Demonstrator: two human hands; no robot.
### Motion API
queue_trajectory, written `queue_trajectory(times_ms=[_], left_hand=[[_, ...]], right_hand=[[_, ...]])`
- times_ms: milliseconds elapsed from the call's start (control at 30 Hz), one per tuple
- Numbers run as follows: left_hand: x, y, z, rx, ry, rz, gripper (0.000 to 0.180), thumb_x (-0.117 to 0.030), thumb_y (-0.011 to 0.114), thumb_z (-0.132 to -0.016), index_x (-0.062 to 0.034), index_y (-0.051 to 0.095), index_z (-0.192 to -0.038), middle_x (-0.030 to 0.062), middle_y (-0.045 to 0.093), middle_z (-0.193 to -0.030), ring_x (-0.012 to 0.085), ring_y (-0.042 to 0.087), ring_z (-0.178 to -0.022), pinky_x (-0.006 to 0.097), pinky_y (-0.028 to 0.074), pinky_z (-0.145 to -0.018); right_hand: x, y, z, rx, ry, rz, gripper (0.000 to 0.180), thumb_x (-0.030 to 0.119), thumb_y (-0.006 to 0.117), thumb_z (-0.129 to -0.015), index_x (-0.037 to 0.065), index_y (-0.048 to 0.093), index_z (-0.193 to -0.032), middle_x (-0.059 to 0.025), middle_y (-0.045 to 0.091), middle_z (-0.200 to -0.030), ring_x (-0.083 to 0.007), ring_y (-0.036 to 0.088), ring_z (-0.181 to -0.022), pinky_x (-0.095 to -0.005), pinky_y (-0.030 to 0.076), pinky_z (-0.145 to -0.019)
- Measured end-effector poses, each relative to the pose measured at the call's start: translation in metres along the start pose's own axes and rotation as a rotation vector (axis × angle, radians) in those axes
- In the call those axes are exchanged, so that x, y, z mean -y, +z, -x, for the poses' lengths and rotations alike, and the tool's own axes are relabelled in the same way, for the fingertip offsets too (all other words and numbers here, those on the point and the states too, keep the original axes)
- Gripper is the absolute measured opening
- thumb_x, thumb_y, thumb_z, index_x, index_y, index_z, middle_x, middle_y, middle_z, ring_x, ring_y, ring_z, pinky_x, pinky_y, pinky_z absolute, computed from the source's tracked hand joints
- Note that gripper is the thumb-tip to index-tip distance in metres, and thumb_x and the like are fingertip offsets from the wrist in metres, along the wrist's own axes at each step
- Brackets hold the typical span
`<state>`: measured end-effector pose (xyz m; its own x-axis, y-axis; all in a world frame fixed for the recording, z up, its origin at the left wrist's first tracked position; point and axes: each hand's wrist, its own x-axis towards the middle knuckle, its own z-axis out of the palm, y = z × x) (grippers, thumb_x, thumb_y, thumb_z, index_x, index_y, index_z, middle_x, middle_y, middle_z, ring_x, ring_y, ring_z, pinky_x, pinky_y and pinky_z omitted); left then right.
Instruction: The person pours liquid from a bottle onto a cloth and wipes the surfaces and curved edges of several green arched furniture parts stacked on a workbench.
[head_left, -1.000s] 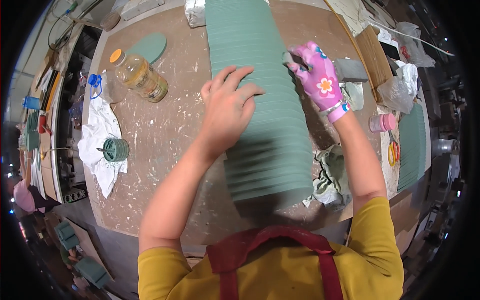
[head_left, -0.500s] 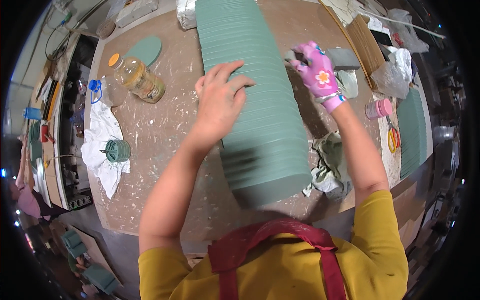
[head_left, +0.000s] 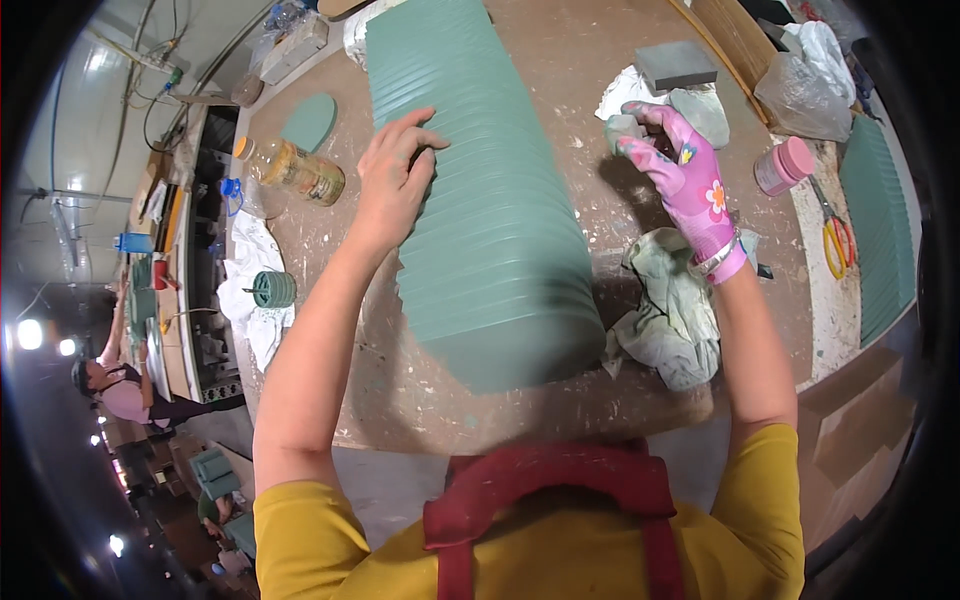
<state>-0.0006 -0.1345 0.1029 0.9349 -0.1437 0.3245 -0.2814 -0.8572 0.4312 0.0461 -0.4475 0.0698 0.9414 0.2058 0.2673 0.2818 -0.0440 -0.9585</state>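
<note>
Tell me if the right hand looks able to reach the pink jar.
Probably yes: nothing stands between the right hand and the pink jar, though that hand holds a small pale piece.

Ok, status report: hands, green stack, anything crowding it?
Left hand open, at left edge of green stack. Gloved right hand pinching pale-green piece. Stack lying on table. Crumpled cloth beside stack's near right end.

Grn stack cut off @ top; pale lump part-hidden by R hand.
</note>
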Motion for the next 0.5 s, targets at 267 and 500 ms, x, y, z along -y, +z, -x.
queue_trajectory(times_ms=[267, 500], left_hand=[[-0.007, -0.004, 0.002, 0.028, -0.095, 0.092, 0.013, -0.007, 0.050, -0.085, -0.0059, 0.058, -0.096, 0.0114, 0.053, -0.129, 0.0311, 0.047, -0.117, 0.040, 0.036, -0.099], [-0.004, -0.002, -0.001, -0.012, -0.018, 0.062, 0.012, -0.007, 0.051, -0.085, -0.0053, 0.057, -0.094, 0.0127, 0.054, -0.127, 0.0317, 0.049, -0.113, 0.040, 0.038, -0.096]], right_hand=[[0.004, 0.007, -0.006, 0.107, 0.064, 0.032, 0.038, 0.018, 0.066, -0.083, 0.001, 0.058, -0.115, -0.0058, 0.062, -0.098, -0.0132, 0.056, -0.087, -0.0264, 0.046, -0.077], [0.001, 0.015, -0.028, 0.092, -0.062, 0.242, 0.039, 0.021, 0.065, -0.083, 0.002, 0.057, -0.117, -0.0111, 0.063, -0.095, -0.0192, 0.059, -0.081, -0.0302, 0.048, -0.074]])
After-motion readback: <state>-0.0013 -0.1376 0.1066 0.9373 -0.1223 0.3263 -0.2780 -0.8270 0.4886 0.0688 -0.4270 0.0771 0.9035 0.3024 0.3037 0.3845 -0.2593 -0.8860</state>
